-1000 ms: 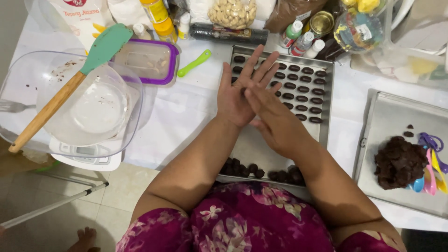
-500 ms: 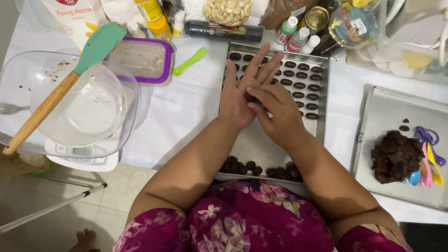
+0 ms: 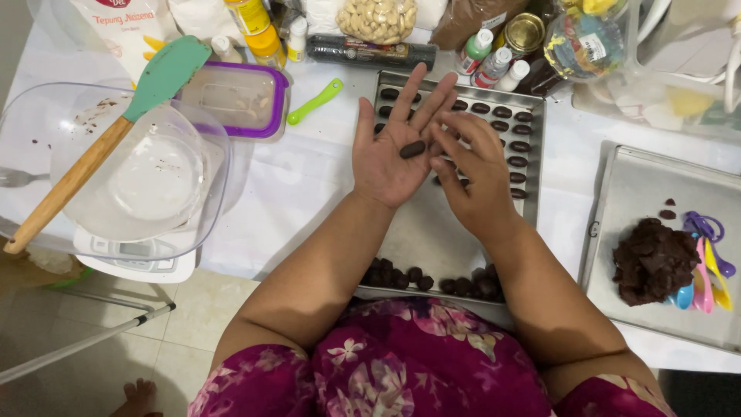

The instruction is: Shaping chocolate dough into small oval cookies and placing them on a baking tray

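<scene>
spatula (image 3: 116, 131) in clear bowl (image 3: 193, 208) | purple-rimmed box (image 3: 239, 96) | measuring spoons (image 3: 706, 266)

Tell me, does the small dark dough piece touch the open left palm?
Touching. The head view shows the dark dough piece lying flat on the open palm of the left hand, no gap visible; the right hand is beside it.

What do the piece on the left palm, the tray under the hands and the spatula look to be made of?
Piece: soft dark brown dough, probably chocolate, matte, rolled smooth, lying on the left hand.
Tray: thin metal, likely aluminium, dull grey sheen with a folded rim.
Spatula: pale wood handle with visible grain; teal blade looks like silicone, smooth and matte.
</scene>
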